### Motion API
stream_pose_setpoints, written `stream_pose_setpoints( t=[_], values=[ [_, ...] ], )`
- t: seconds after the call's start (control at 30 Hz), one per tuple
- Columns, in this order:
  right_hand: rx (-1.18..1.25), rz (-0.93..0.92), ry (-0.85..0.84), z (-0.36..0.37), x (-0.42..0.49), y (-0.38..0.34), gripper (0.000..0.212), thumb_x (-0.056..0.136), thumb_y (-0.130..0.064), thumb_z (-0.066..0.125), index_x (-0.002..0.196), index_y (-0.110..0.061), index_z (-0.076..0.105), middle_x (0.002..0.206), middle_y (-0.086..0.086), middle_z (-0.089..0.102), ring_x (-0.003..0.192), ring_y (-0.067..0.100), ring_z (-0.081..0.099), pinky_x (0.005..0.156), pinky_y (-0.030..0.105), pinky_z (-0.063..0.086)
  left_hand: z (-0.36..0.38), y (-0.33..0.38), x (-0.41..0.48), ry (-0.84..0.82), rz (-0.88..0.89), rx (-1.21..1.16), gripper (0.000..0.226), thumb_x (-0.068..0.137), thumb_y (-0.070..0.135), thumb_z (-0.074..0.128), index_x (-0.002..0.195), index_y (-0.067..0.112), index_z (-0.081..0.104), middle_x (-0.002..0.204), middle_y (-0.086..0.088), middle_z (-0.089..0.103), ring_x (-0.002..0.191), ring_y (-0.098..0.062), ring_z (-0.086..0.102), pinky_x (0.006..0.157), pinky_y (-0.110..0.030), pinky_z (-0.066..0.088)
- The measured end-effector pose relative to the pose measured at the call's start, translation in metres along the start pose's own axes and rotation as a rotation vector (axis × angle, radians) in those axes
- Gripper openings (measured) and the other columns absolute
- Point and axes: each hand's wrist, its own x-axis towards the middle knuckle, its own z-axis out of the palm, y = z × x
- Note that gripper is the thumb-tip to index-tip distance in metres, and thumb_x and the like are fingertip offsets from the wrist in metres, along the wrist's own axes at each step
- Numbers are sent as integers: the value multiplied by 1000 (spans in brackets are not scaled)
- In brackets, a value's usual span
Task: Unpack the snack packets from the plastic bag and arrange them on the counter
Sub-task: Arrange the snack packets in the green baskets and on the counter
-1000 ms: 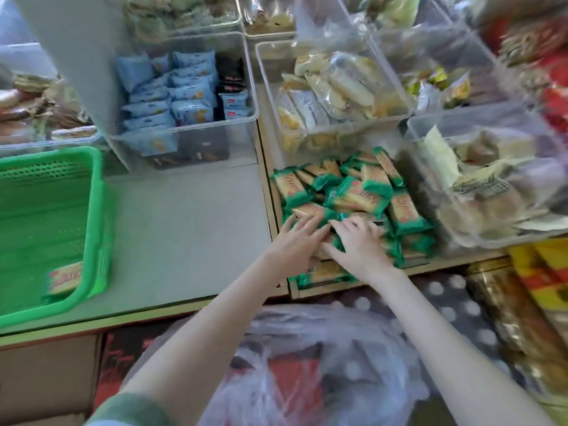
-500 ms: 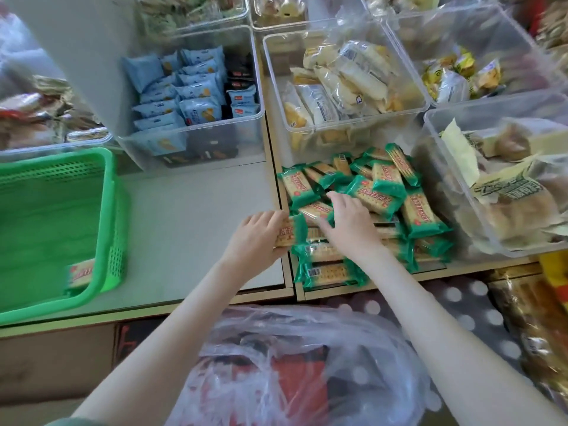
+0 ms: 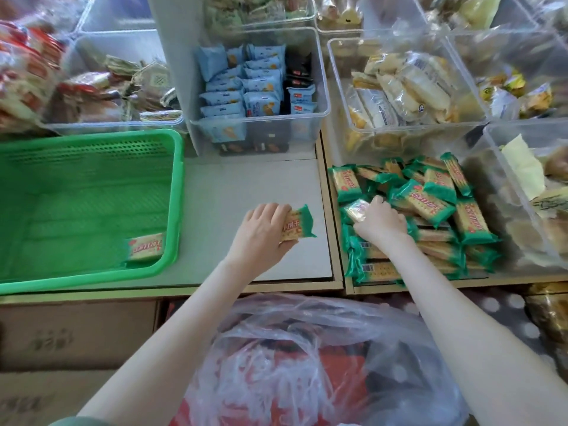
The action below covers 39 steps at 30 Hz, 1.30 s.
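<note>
As the basket (image 3: 179, 192) holds 1 packet (image 3: 145, 247), the left hand (image 3: 261, 235) grips another (image 3: 296, 226).

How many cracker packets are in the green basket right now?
1. The cracker packet lies in the near right corner of the green basket; nothing else seems hidden.

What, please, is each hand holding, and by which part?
Left hand grips a green-ended biscuit packet by its left end; right hand touches the pile, grip unclear.
</note>
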Motion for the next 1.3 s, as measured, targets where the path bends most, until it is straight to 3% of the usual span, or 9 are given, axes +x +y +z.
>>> stream_pose_setpoints(
  t=[0.17,0.3,0.47,0.63,1.03,1.1,1.17,1.23,1.3],
  values=[
    [-47,-124,329,-4,-78,-38,55,81,-27,69,124,-4,42,122,15,49,112,32,44,93,41,37,-36,-40,-24,77,-23,-13,61,64,26,87,113,4,57,99,-16,59,86,-37,58,75,-43,48],
    [115,-327,387,-2,-120,-107,58,75,-25,74,123,-4,47,118,16,49,107,33,42,90,39,32,-84,-98,-54,73,-121,-11,64,64,28,88,115,3,59,103,-17,58,90,-39,56,79,-46,46],
    [321,-603,189,5,-130,-233,55,78,-17,69,127,-8,44,121,10,44,111,25,37,92,27,26,-138,-202,-106,27,-356,63,66,73,29,82,127,5,52,117,-17,54,106,-36,48,91,-46,37],
    [152,-871,8,46,-126,-341,50,79,-9,68,123,-7,43,120,10,45,109,25,39,93,32,34,-159,-268,-149,4,-484,125,64,75,29,80,127,5,51,117,-17,52,108,-35,46,92,-45,36],
    [-390,-780,-381,92,-99,-372,65,81,-22,73,136,-20,36,112,-2,64,96,22,61,81,42,55,-129,-291,-136,-299,-415,16,71,81,38,74,135,11,37,126,-10,38,113,-25,35,99,-37,31],
    [-429,-769,-404,90,-100,-365,55,87,-27,66,136,-25,41,113,-6,65,104,19,60,93,42,50,-121,-281,-126,-382,-376,-13,73,80,39,75,136,12,35,125,-9,36,114,-24,34,100,-38,31],
    [-531,-799,-312,83,-104,-359,46,91,-27,61,135,-21,45,120,-3,64,119,20,54,115,47,25,-113,-271,-116,-454,-345,-22,75,80,40,75,136,12,35,125,-9,36,115,-25,34,100,-38,32],
    [-682,-833,-108,72,-107,-349,45,95,-16,51,139,-13,43,132,4,56,136,24,37,116,54,-1,-104,-261,-109,-504,-323,-15,72,81,39,74,135,11,35,125,-11,36,115,-27,35,98,-39,34],
    [-699,-804,14,62,-112,-334,50,95,-12,45,144,-9,36,143,8,44,145,26,18,113,59,-9,-95,-250,-103,-555,-286,-3,70,84,38,72,135,8,34,126,-13,36,116,-29,35,97,-40,35]
  ],
)
